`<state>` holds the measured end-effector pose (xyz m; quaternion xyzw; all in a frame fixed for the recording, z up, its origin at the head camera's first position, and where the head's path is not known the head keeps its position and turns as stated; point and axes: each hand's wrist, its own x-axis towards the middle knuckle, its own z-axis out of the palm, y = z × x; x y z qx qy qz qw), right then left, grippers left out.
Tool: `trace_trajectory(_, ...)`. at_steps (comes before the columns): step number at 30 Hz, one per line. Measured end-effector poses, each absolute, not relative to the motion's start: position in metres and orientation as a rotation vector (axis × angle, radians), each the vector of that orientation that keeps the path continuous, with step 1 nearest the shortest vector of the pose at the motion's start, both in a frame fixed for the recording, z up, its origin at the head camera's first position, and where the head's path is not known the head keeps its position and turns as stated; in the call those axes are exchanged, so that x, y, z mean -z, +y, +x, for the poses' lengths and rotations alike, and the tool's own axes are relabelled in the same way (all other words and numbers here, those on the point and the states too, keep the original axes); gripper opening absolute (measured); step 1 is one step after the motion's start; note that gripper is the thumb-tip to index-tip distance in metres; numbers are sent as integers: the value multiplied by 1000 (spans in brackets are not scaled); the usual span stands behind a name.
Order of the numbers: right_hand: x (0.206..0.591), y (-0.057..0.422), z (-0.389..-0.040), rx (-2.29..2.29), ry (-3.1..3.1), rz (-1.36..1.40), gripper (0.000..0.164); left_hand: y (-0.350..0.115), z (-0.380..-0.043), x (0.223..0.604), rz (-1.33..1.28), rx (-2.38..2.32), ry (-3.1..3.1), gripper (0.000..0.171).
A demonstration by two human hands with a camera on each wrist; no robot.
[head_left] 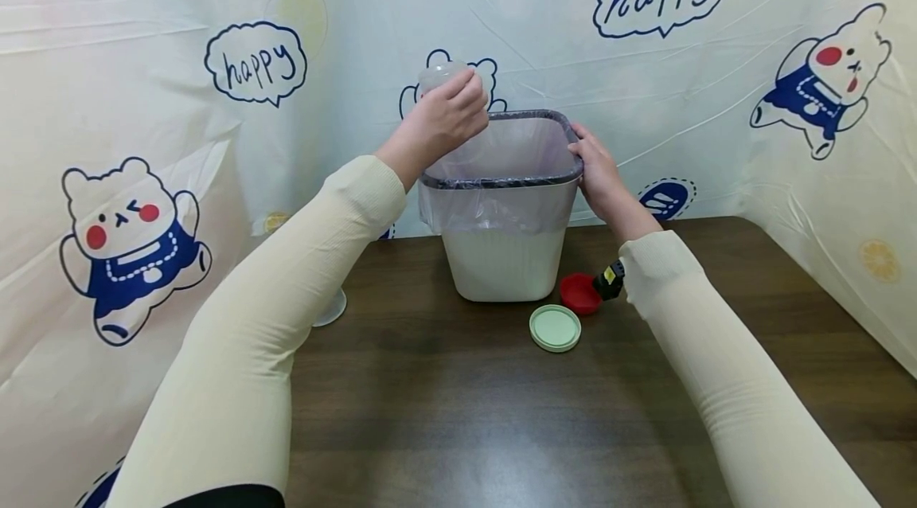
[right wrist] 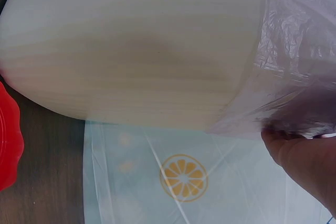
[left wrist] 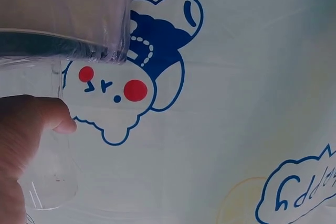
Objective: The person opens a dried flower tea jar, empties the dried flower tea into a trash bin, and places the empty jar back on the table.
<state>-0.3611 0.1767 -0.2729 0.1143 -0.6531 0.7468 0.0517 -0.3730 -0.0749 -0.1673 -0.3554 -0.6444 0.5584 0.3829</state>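
Note:
A clear, narrow-necked flask (left wrist: 51,177) is gripped by my left hand (head_left: 447,119), the thumb (left wrist: 56,115) lying across it. In the head view its rounded end points upward near the left rim of a trash bin (head_left: 509,265). The bin is pale, with a thin translucent bag (head_left: 494,209) folded over its dark rim. On the other side, my right hand (head_left: 598,177) grips the bin's right rim through the bag, as the right wrist view also shows. The bin's bottom inside is hidden.
A pale green round lid (head_left: 555,328) and a red scalloped dish or lid (head_left: 580,294) lie before the bin. A small black device (head_left: 610,280) sits by the right cuff. Partly behind the left sleeve is a clear round object (head_left: 331,307). A printed curtain (head_left: 344,94) hangs behind the table.

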Motion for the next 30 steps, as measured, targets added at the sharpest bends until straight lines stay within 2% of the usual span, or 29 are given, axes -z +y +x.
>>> trace_trajectory(8, 273, 177, -361, -2277, -2000, 340, 60, -80, -374, 167, -870, -1243, -1636, 30)
trace_trajectory(17, 273, 176, -361, -2277, -2001, 334, 60, -88, -371, 165, -869, -995, -1825, 32)
trace_trajectory(20, 273, 176, -361, -2273, -2004, 333, 60, -90, -369, 164, -877, -845, -1922, 20)
trace_trajectory(23, 273, 176, -361, -2258, -2018, 334, 60, -94, -369, 162, -884, -712, -1964, 18)
trace_trajectory(25, 272, 176, -361, -2252, -2022, 339, 59, -97, -368, 161, -886, -633, -1998, 23)
trace_trajectory(30, 272, 176, -361, -2250, -2029, 338, 59, -103, -361, 157, -825, -430, -2182, 50)
